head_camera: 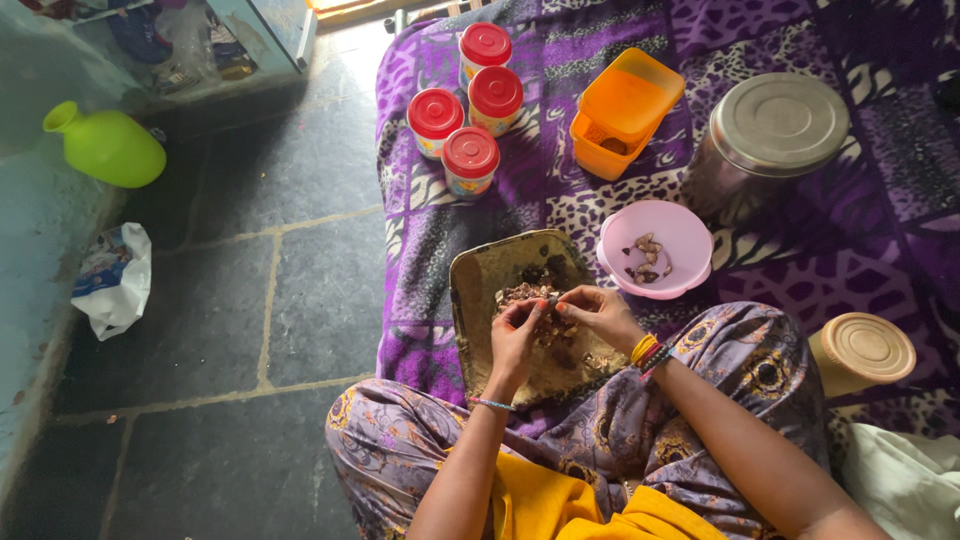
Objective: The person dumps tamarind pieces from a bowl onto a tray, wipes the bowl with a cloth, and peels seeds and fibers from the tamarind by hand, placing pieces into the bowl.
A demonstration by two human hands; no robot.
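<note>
A worn metal tray (480, 285) rests on my lap and the purple bedspread, holding a heap of brown dried pieces (520, 293). My left hand (516, 330) and my right hand (597, 312) meet over the heap, fingertips pinching one small brown piece between them. Just right of the tray sits a pink bowl (680, 232) with a few brown bits inside.
Several red-lidded jars (470, 160) stand at the back, beside an orange box (622, 110) with its lid ajar. A steel lidded container (770, 135) and a tan jar (865, 352) lie to the right. On the stone floor: a green pot (108, 147), a white bag (115, 282).
</note>
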